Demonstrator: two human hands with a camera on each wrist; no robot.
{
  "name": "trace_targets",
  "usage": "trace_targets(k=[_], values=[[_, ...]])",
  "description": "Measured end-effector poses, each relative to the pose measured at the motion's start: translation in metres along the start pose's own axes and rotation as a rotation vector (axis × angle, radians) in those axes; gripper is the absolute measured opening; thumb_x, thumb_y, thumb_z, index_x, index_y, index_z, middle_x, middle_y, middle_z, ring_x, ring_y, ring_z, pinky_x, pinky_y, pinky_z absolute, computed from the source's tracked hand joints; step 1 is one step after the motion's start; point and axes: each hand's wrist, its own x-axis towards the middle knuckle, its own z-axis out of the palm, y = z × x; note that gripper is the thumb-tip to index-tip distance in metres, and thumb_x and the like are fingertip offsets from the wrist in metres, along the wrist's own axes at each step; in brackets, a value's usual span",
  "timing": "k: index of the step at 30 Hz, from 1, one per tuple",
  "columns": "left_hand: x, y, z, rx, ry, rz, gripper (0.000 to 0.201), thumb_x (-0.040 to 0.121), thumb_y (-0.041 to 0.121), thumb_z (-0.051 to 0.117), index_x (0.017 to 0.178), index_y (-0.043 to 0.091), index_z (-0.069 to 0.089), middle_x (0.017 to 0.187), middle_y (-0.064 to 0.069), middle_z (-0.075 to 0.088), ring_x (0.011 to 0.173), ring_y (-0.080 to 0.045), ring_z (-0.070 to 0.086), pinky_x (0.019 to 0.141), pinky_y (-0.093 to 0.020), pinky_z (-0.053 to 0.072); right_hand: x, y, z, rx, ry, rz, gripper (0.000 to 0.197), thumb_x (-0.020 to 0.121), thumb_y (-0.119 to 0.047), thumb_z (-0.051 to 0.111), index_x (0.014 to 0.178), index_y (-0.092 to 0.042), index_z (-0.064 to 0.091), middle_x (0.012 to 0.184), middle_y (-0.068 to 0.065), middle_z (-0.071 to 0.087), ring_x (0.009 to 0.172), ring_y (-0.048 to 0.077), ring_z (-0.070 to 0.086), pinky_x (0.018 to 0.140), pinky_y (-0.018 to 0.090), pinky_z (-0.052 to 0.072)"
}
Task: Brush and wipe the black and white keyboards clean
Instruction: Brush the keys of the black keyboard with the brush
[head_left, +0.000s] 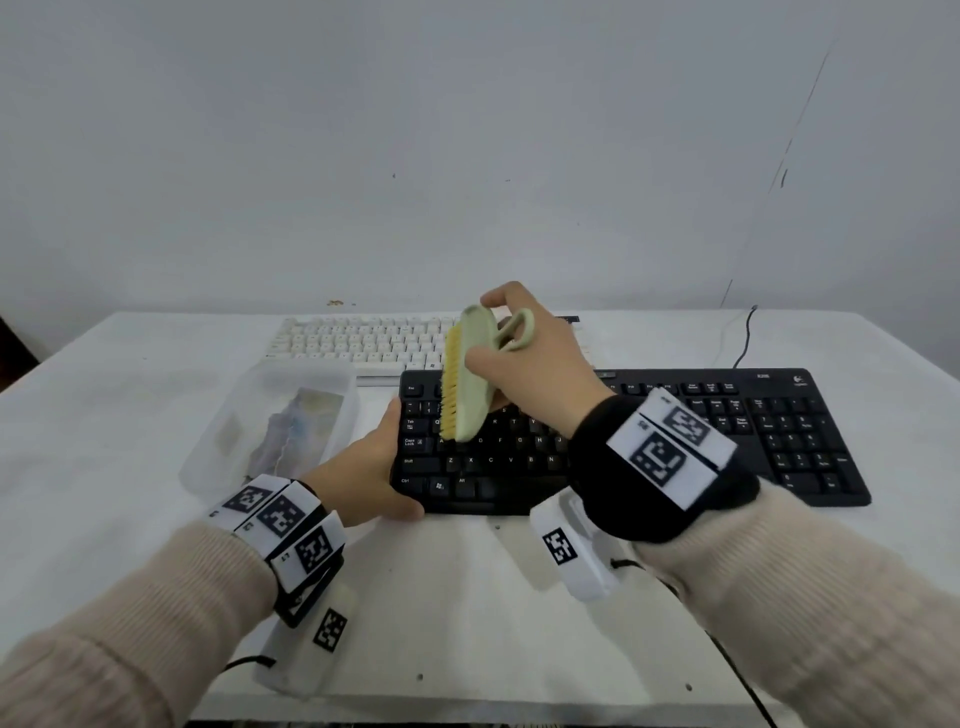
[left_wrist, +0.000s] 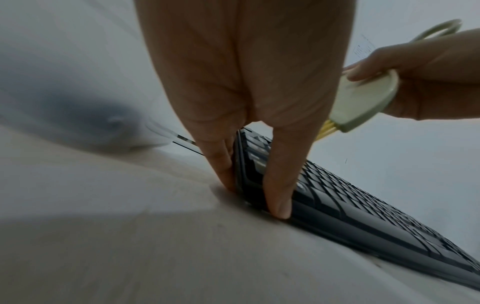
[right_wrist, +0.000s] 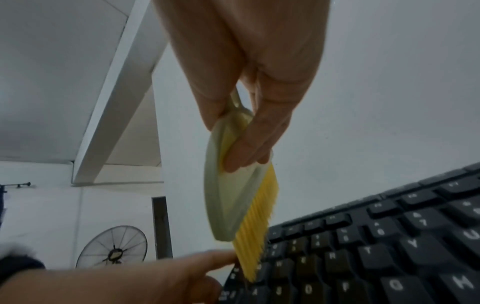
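The black keyboard (head_left: 675, 441) lies across the middle of the white table, with the white keyboard (head_left: 353, 340) behind it to the left. My left hand (head_left: 382, 462) grips the black keyboard's left end, thumb on the front corner and fingers along the side edge (left_wrist: 223, 164). My right hand (head_left: 535, 358) holds a pale green brush (head_left: 470, 374) by its back, tilted, above the left key rows. In the right wrist view its yellow bristles (right_wrist: 254, 236) reach down to the black keyboard's (right_wrist: 376, 246) keys, close to my left hand (right_wrist: 130, 283).
A clear plastic container (head_left: 280, 415) with a crumpled cloth inside stands left of the black keyboard, close to my left hand. A dark cable (head_left: 745, 338) runs from the black keyboard's back toward the wall. The table's front edge (head_left: 467, 712) is near my forearms.
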Motion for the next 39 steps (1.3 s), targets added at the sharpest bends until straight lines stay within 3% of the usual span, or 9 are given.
trace_targets(k=[6, 10, 14, 19, 22, 25, 29, 34, 39], values=[[-0.002, 0.004, 0.0, 0.018, 0.01, 0.018, 0.108, 0.068, -0.009, 0.071, 0.145, 0.029, 0.007, 0.101, 0.008, 0.054, 0.075, 0.009, 0.058, 0.065, -0.014, 0.048, -0.002, 0.006, 0.013, -0.111, -0.105, 0.02, 0.036, 0.083, -0.004, 0.056, 0.115, -0.014, 0.046, 0.083, 0.005, 0.052, 0.069, 0.023, 0.061, 0.062, 0.042, 0.059], [-0.002, 0.003, 0.0, -0.004, 0.025, 0.023, 0.108, 0.066, -0.01, 0.072, 0.145, 0.029, 0.008, 0.102, 0.0, 0.058, 0.074, 0.003, 0.06, 0.068, -0.023, 0.054, -0.018, 0.008, 0.014, -0.119, -0.211, 0.077, 0.028, 0.082, -0.002, 0.057, 0.106, -0.012, 0.045, 0.082, 0.007, 0.052, 0.063, 0.024, 0.061, 0.057, 0.043, 0.06], [-0.003, 0.004, 0.001, -0.029, 0.014, 0.035, 0.105, 0.067, -0.014, 0.07, 0.143, 0.027, 0.01, 0.097, 0.003, 0.056, 0.07, 0.008, 0.059, 0.062, -0.015, 0.049, -0.032, 0.006, 0.012, -0.165, -0.319, 0.122, 0.027, 0.081, -0.003, 0.058, 0.104, -0.01, 0.046, 0.091, 0.011, 0.056, 0.071, 0.028, 0.066, 0.056, 0.04, 0.06], [-0.003, 0.005, 0.002, -0.026, 0.011, 0.041, 0.108, 0.067, -0.014, 0.069, 0.145, 0.025, 0.006, 0.105, 0.003, 0.053, 0.075, 0.01, 0.058, 0.065, -0.013, 0.049, -0.016, -0.002, 0.01, -0.107, -0.146, 0.057, 0.029, 0.082, -0.005, 0.058, 0.109, -0.01, 0.049, 0.087, 0.008, 0.055, 0.069, 0.024, 0.063, 0.059, 0.039, 0.06], [-0.002, 0.006, 0.001, 0.0, 0.018, 0.041, 0.109, 0.068, -0.012, 0.071, 0.146, 0.026, 0.004, 0.111, -0.001, 0.054, 0.08, 0.004, 0.059, 0.069, -0.014, 0.05, -0.004, -0.005, 0.013, -0.086, -0.04, -0.016, 0.033, 0.083, -0.006, 0.056, 0.113, -0.012, 0.046, 0.082, 0.006, 0.051, 0.075, 0.034, 0.064, 0.061, 0.048, 0.058], [-0.002, 0.004, 0.0, 0.002, 0.011, 0.043, 0.109, 0.067, -0.01, 0.072, 0.145, 0.028, 0.005, 0.113, -0.001, 0.053, 0.082, 0.0, 0.059, 0.071, -0.016, 0.051, -0.001, -0.002, 0.016, -0.116, -0.063, -0.012, 0.032, 0.083, -0.005, 0.055, 0.113, -0.013, 0.045, 0.079, 0.006, 0.051, 0.075, 0.036, 0.065, 0.06, 0.049, 0.057], [-0.002, 0.003, 0.0, -0.016, 0.003, 0.039, 0.103, 0.067, -0.011, 0.071, 0.14, 0.031, 0.011, 0.104, 0.0, 0.054, 0.079, 0.001, 0.058, 0.068, -0.017, 0.05, -0.012, 0.003, 0.018, -0.176, -0.178, 0.047, 0.026, 0.083, -0.003, 0.056, 0.106, -0.009, 0.045, 0.077, 0.004, 0.051, 0.058, 0.02, 0.056, 0.054, 0.038, 0.058], [-0.001, 0.002, 0.0, -0.015, 0.0, 0.044, 0.105, 0.066, -0.01, 0.071, 0.143, 0.024, 0.01, 0.104, 0.002, 0.054, 0.076, 0.009, 0.058, 0.065, -0.016, 0.047, -0.026, -0.001, 0.014, -0.245, -0.316, 0.114, 0.022, 0.082, -0.005, 0.057, 0.101, -0.007, 0.048, 0.093, 0.012, 0.059, 0.079, 0.03, 0.068, 0.06, 0.041, 0.06], [-0.001, 0.002, 0.001, 0.005, 0.008, 0.029, 0.108, 0.066, -0.007, 0.073, 0.144, 0.028, 0.006, 0.105, 0.003, 0.054, 0.074, 0.008, 0.058, 0.067, -0.017, 0.048, -0.007, -0.007, 0.009, -0.136, -0.131, 0.044, 0.028, 0.083, -0.005, 0.056, 0.11, -0.01, 0.049, 0.088, 0.011, 0.059, 0.068, 0.025, 0.064, 0.058, 0.039, 0.059]])
